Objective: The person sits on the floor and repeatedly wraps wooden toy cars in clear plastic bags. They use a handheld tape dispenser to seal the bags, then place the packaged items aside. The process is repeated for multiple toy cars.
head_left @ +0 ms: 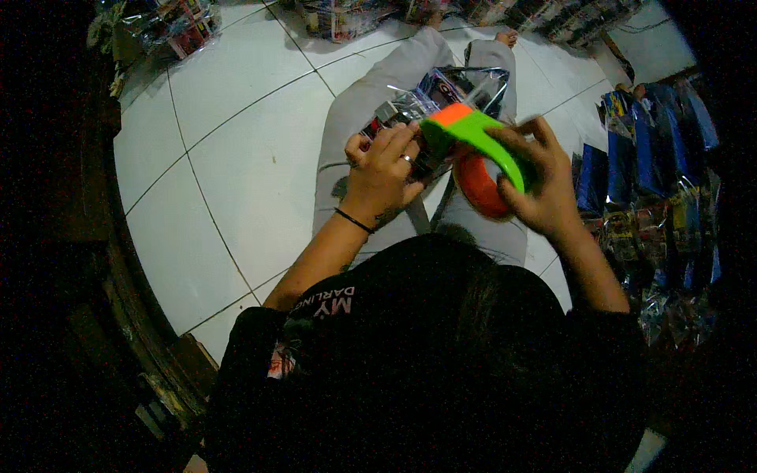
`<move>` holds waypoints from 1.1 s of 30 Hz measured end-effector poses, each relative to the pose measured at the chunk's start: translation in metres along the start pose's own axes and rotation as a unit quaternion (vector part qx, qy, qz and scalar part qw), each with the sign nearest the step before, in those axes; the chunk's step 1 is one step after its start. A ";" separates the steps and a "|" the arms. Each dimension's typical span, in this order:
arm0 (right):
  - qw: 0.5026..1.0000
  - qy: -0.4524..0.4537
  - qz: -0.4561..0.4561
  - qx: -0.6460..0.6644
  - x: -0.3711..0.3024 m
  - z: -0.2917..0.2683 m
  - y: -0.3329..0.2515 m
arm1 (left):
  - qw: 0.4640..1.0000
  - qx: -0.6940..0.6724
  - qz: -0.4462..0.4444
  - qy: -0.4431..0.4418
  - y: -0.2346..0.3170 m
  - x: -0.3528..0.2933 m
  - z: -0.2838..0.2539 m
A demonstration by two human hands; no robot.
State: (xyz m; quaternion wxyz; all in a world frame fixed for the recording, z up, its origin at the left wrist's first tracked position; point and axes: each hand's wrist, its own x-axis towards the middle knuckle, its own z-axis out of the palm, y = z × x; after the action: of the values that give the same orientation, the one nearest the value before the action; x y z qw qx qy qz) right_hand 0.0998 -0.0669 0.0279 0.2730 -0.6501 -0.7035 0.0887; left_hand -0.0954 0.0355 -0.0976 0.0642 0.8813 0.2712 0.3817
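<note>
Over my lap, my right hand [536, 177] is wrapped round a bright green tape dispenser [490, 140] with an orange front end and a roll of reddish-orange tape [479, 185] in it. The dispenser's front end is against or just above a package in clear plastic wrap [441, 88], dark with blue and purple print. My left hand [382, 167], with a ring and a black wristband, presses its bent fingers on the near left side of this package. The part of the package under the dispenser and my fingers is hidden.
My outstretched legs in light grey trousers [343, 126] lie on the white tiled floor [221, 150]. Rows of blue plastic-wrapped packages [650, 158] stand at the right. More wrapped bundles [339, 20] line the far side, and dark wooden furniture [142, 315] borders the left.
</note>
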 end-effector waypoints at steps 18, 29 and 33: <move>0.966 -0.229 0.072 -0.098 -0.061 0.060 0.020 | 0.998 0.050 -0.009 0.022 -0.015 0.032 -0.015; 0.831 0.438 0.342 0.016 -0.160 0.071 0.227 | 0.729 0.571 0.294 -0.238 0.025 -0.019 0.029; 0.736 0.417 0.481 0.232 -0.190 0.125 0.316 | 0.711 0.571 0.348 -0.216 0.019 -0.022 0.033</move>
State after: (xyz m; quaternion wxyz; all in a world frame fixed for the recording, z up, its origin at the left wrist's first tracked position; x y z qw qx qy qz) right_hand 0.3123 -0.1769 -0.2797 0.6023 -0.7901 -0.0704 0.0891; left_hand -0.0767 0.0106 -0.1286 -0.5320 0.8404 0.0899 -0.0512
